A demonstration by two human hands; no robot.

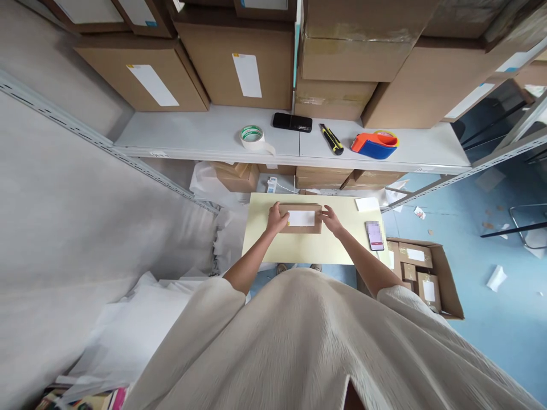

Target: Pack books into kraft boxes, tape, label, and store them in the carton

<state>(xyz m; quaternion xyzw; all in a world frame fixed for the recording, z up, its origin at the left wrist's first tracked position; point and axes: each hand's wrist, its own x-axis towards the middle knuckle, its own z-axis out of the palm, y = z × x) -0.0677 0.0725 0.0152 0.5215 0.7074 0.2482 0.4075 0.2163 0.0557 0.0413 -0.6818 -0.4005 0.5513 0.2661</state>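
A small brown cardboard box (304,229) lies on the pale yellow table, with a white label (301,218) on its top face. At the box's left end my left hand (277,219) is closed on it, thumb on top near the label's edge. My right hand (331,220) holds the opposite end, its fingertips at the right edge beside the label. A phone with a lit screen (375,236) and a white slip (367,204) lie on the table to the right.
Above the table, a grey shelf (205,132) bears masking tape (252,136), a black phone-like object (292,122), a utility knife (331,140), an orange-and-blue tape dispenser (375,145) and large cartons (252,68). An open carton (447,282) of smaller boxes stands right; white packing sheets (141,319) lie left.
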